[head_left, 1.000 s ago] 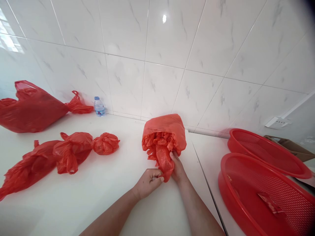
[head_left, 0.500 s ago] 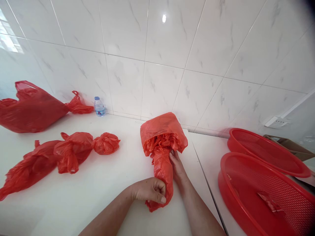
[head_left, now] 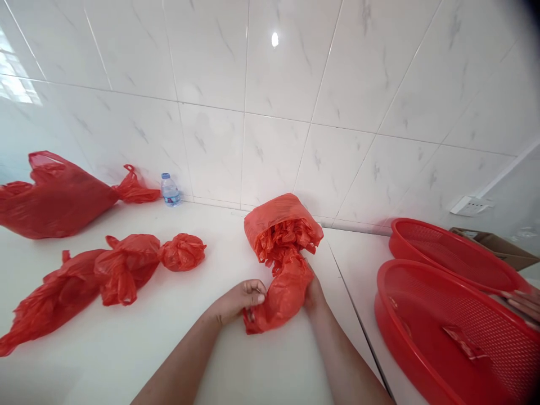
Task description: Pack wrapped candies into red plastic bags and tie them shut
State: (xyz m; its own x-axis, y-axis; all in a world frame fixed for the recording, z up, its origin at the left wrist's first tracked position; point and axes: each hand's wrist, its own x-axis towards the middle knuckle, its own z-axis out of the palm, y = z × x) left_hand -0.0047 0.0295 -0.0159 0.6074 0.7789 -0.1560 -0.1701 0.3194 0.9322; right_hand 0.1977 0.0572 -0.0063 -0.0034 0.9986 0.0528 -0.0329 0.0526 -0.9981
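A red plastic bag (head_left: 284, 295) lies on the white table in front of me, its narrow near end bulging and bent to the left. Its wider far end (head_left: 282, 216) is turned back like a cuff around crumpled red plastic. My left hand (head_left: 247, 301) is closed, thumb and fingers pinching the bag's near left edge. Along the bag's right side, my right hand (head_left: 313, 289) grips it, with most of its fingers hidden behind the plastic. What the bag contains cannot be seen.
Several knotted red bags (head_left: 126, 261) lie to the left, with a large filled bag (head_left: 63, 197) behind them. A small water bottle (head_left: 170, 191) stands by the tiled wall. Right are two red baskets (head_left: 382, 298), a cardboard box (head_left: 498, 247) and another person's hand (head_left: 525, 304).
The bag's near end has swung left and bulged, drawing back from me. My left hand has shifted left and away from me, and another person's hand shows more at the right edge.
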